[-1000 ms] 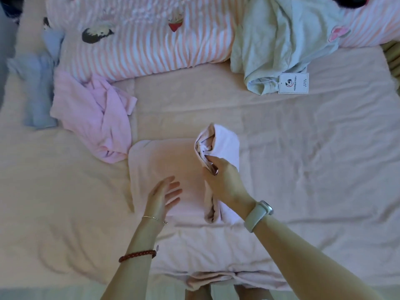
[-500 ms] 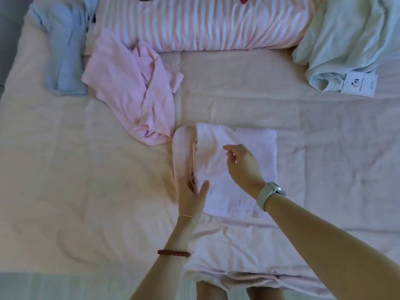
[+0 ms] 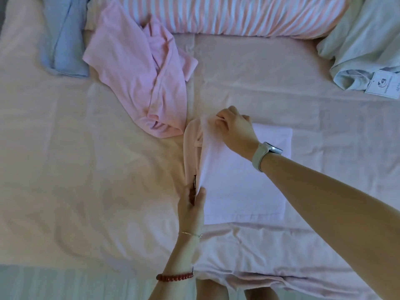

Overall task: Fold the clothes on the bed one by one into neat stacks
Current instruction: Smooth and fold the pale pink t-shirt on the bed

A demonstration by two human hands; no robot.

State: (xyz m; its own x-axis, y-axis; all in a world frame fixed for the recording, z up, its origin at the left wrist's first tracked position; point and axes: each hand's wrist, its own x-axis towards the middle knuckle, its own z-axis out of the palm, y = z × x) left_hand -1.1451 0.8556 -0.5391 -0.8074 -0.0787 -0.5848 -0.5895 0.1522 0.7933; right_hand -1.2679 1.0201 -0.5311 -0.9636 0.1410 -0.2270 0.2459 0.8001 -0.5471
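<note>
Pale pink bedsheet [image 3: 75, 169] fills nearly the whole view, creased and rumpled, with its near edge hanging over the side of the bed at the bottom of the frame.

Nearest, the left hand [image 3: 191, 204] reaches up from the lower middle, a red bead bracelet [image 3: 174, 277] and a thin chain on its wrist. Its thumb and fingers pinch the near left corner of a light pink folded garment [image 3: 244, 187], where a small dark label shows at the fold. That garment lies flat on the sheet in the middle of the bed, a rough rectangle whose long axis runs away from the person, near edge toward the foot, far edge toward the pillow. Its left side is a doubled-over fold, slightly lifted, running the same near-to-far line.

At the far left corner of that fold, the right hand [image 3: 236, 131] comes in from the lower right, a pale watch [image 3: 265, 154] on its wrist, fingers curled and gripping the cloth.

Just beyond and to the left, touching the folded piece's far corner, a pink shirt [image 3: 138, 68] lies crumpled. Farther left lies a blue garment [image 3: 65, 37], bunched lengthwise. At the far right sits a pale green garment [image 3: 363, 44] with a white paper tag [image 3: 383, 85]. Along the far edge lies a pink-and-white striped pillow [image 3: 238, 16].
</note>
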